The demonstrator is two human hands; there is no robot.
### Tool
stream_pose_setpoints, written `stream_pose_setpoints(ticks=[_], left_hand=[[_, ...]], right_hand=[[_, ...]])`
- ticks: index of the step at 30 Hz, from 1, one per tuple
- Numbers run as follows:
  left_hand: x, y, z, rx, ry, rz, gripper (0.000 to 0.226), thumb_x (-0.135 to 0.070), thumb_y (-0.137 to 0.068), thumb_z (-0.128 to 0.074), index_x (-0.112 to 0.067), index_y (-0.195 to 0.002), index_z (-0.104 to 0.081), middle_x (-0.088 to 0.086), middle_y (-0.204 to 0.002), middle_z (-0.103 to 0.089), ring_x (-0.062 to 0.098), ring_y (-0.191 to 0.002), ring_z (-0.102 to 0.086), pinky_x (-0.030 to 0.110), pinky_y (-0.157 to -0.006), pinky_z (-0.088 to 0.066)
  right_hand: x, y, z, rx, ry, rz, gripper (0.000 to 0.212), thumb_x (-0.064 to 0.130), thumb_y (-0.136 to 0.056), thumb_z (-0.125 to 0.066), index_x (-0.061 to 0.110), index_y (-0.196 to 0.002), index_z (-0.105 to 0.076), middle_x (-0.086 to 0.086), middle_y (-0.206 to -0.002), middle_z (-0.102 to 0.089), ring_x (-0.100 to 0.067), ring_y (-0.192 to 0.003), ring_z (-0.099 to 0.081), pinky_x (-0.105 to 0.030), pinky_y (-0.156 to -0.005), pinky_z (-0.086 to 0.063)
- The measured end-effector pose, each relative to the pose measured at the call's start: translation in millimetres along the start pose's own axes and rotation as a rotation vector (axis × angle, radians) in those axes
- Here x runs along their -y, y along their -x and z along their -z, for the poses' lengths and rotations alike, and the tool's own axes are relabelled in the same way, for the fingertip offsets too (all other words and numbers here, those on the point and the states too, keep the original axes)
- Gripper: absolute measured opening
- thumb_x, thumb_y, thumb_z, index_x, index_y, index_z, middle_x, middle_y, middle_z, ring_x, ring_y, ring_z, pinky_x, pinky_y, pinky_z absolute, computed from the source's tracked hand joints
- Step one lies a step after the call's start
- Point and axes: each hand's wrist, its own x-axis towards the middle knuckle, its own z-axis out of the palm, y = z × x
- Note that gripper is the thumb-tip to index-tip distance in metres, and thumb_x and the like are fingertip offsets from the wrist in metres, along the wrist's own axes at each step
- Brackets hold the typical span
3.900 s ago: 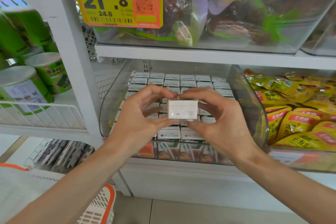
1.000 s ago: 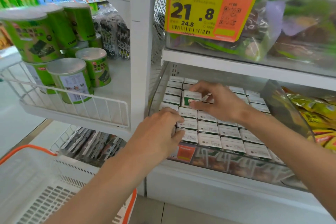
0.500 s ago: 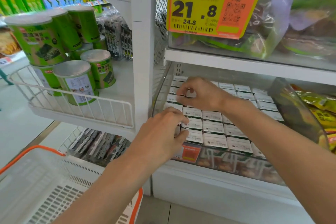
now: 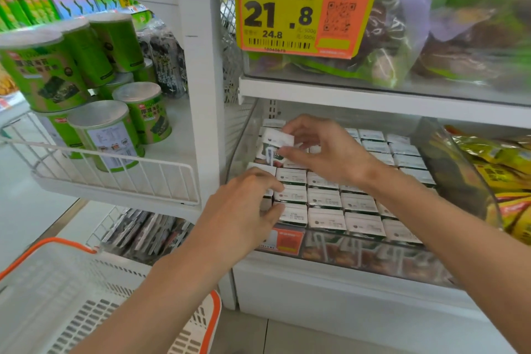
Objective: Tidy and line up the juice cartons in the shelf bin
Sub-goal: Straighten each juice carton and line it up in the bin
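- One shelf bin (image 4: pixel 450 164), clear-walled, holds the juice cartons (image 4: pixel 324 198), which stand upright in tight rows with their white tops touching.
- I count four carton tops showing across the bin's front row; my hands hide more at the bin's left, so I cannot give a full count.
- One raised carton (image 4: pixel 273 149) sits above the rows near the bin's back left corner, tilted, with its green face towards me.
- Left of the bin I count at least six green cans (image 4: pixel 100 135) behind a wire rail. There is one price tag (image 4: pixel 301 6) above the bin, one basket (image 4: pixel 57 296) below and left of it, and yellow packets (image 4: pixel 511 161) just past its right wall.
- The white shelf (image 4: pixel 373 98) above the bin leaves an open gap over the carton tops, and both hands work in that gap.
- The bin's left wall is just beside the raised carton. Its right wall is well apart from both hands.
- My right hand (image 4: pixel 327 152) reaches in from the bin's right, with thumb and fingers pinching the raised carton by its top.
- My left hand (image 4: pixel 241 210) lies over the bin's front left corner, knuckles up and fingers bent onto the carton tops. I cannot tell whether it grips one.
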Motion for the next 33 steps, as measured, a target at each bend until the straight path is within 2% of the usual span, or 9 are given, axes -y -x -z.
stream_pose_setpoints(ticks=[4,8,12,14,17,19,24,29,33], left_hand=[[-1.2,-2.2,-1.0,-0.094,0.124,0.077,0.048,-0.033,-0.094,-0.075,-0.034,-0.134,-0.048,-0.01,-0.138,-0.058,0.014,-0.12,-0.062,0.031,-0.099,-0.05],[-10.3,-2.1,-0.2,-0.127,0.213,-0.027,0.074,-0.037,-0.093,-0.075,-0.044,-0.152,-0.03,-0.015,-0.156,-0.046,0.007,-0.133,-0.051,0.038,-0.109,-0.048],[-27.8,-3.3,-0.6,-0.055,0.318,-0.176,0.048,-0.035,-0.096,-0.072,-0.042,-0.14,-0.057,-0.031,-0.134,-0.059,-0.012,-0.122,-0.05,0.02,-0.101,-0.042],[-35.9,-3.8,-1.5,-0.02,0.473,-0.171,0.04,-0.022,-0.096,-0.073,-0.035,-0.133,-0.065,-0.032,-0.124,-0.067,-0.015,-0.117,-0.059,0.005,-0.095,-0.042],[-43.6,-5.0,-4.2,0.016,0.641,-0.128,0.029,-0.02,-0.095,-0.073,-0.039,-0.117,-0.069,-0.042,-0.105,-0.069,-0.022,-0.104,-0.063,-0.003,-0.085,-0.043],[-45.4,-5.5,-6.5,0.04,0.676,-0.125,0.025,-0.026,-0.096,-0.071,-0.038,-0.118,-0.071,-0.039,-0.109,-0.071,-0.019,-0.105,-0.064,-0.001,-0.086,-0.044],[-46.9,-5.2,-13.3,0.117,0.772,-0.114,0.027,-0.025,-0.099,-0.066,-0.041,-0.12,-0.069,-0.02,-0.112,-0.078,-0.001,-0.106,-0.073,0.021,-0.091,-0.059],[-50.4,-5.8,-18.6,0.177,0.85,-0.094,0.029,-0.018,-0.108,-0.049,-0.037,-0.123,-0.066,-0.015,-0.114,-0.078,0.007,-0.104,-0.076,0.015,-0.081,-0.058],[-53.1,-7.0,-20.6,0.194,0.855,-0.078,0.031,-0.018,-0.109,-0.045,-0.038,-0.119,-0.066,-0.016,-0.112,-0.079,0.008,-0.105,-0.076,0.015,-0.081,-0.058]], right_hand=[[4.3,48.7,8.0,-0.171,-0.02,0.072,0.034,0.032,-0.095,-0.077,0.025,-0.125,-0.064,0.02,-0.12,-0.071,0.0,-0.114,-0.068,-0.022,-0.102,-0.055],[16.0,94.3,18.0,-0.191,-0.086,0.077,0.034,0.037,-0.096,-0.072,0.029,-0.128,-0.062,0.022,-0.123,-0.071,-0.005,-0.118,-0.069,-0.019,-0.1,-0.054],[25.6,119.0,22.7,-0.232,-0.257,0.017,0.032,0.026,-0.095,-0.072,0.021,-0.127,-0.066,0.014,-0.121,-0.075,-0.013,-0.116,-0.072,-0.02,-0.097,-0.056],[29.8,125.1,25.2,-0.276,-0.381,-0.028,0.037,0.024,-0.091,-0.075,0.018,-0.127,-0.067,0.011,-0.12,-0.076,-0.013,-0.113,-0.074,-0.02,-0.094,-0.057],[30.8,133.1,28.0,-0.348,-0.51,-0.137,0.045,0.023,-0.082,-0.082,0.017,-0.124,-0.067,0.008,-0.115,-0.076,-0.012,-0.103,-0.077,-0.021,-0.09,-0.059],[28.7,136.9,27.4,-0.356,-0.504,-0.2,0.037,0.018,-0.084,-0.082,0.013,-0.118,-0.069,0.001,-0.109,-0.079,-0.014,-0.097,-0.078,-0.021,-0.086,-0.06],[23.5,144.4,24.5,-0.362,-0.557,-0.297,0.017,0.012,-0.091,-0.078,0.01,-0.107,-0.075,0.001,-0.1,-0.082,-0.014,-0.09,-0.079,-0.02,-0.078,-0.061],[20.3,146.7,28.1,-0.362,-0.559,-0.357,0.015,0.015,-0.091,-0.08,0.014,-0.105,-0.076,0.002,-0.099,-0.082,-0.013,-0.091,-0.079,-0.02,-0.079,-0.061],[19.0,147.5,31.3,-0.352,-0.54,-0.377,0.015,0.021,-0.09,-0.081,0.017,-0.103,-0.077,0.003,-0.1,-0.082,-0.014,-0.093,-0.079,-0.022,-0.083,-0.062]])
